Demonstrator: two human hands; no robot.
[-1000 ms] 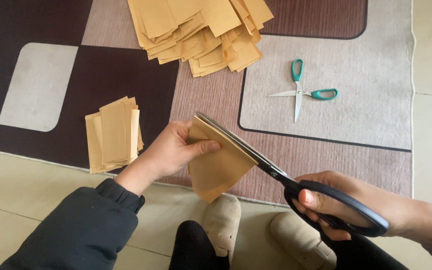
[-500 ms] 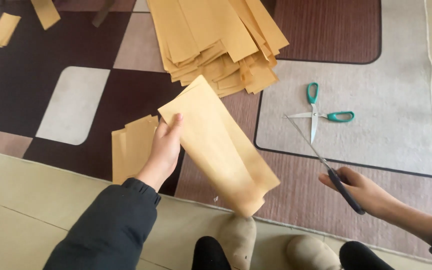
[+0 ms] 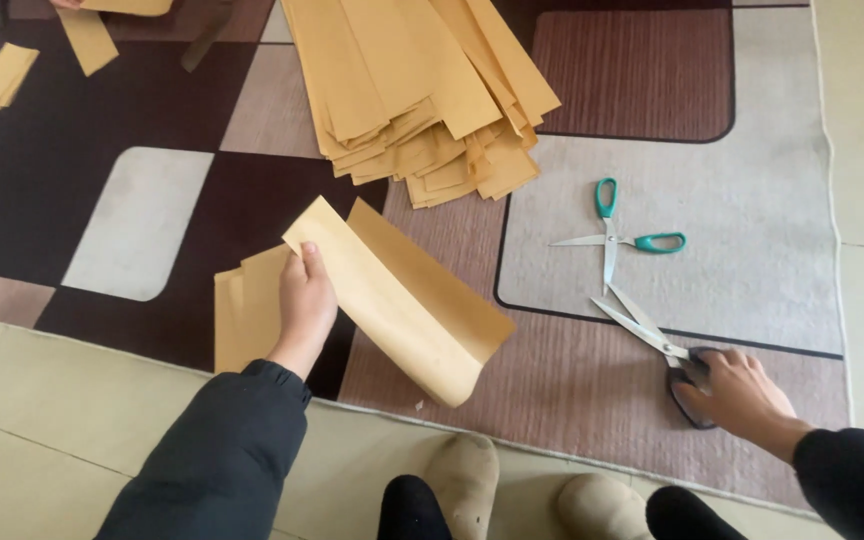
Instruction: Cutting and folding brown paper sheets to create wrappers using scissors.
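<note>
Nearest the camera, two beige soft slippers [image 3: 512,490] rest on the pale tiled floor [image 3: 32,440] at the edge of the patterned rug [image 3: 752,200], a short-pile weave in brown, maroon, cream and grey blocks. The left hand [image 3: 304,305], in a dark sleeve, is closed around the near edge of a long tan kraft-paper sheet [image 3: 402,300], thumb on top, holding it lifted and tilted above the rug; the sheet looks folded or doubled, stiff enough to keep flat, with a slight curl at its lower corner. Just beneath that hand lies a small stack of short tan paper pieces [image 3: 242,305]. The right hand [image 3: 737,390] lies low on the rug, fingers loosely curled over the black handle of the large steel scissors [image 3: 652,335], whose blades are parted and flat on the pile. By the look of it, a cut is finished and the sheet is being sorted; the scissors seem to be resting down. Farther off are small green-handled scissors [image 3: 617,235], open, then a big fanned heap of long tan paper strips [image 3: 412,90], and loose tan pieces [image 3: 12,70] at the far left.
</note>
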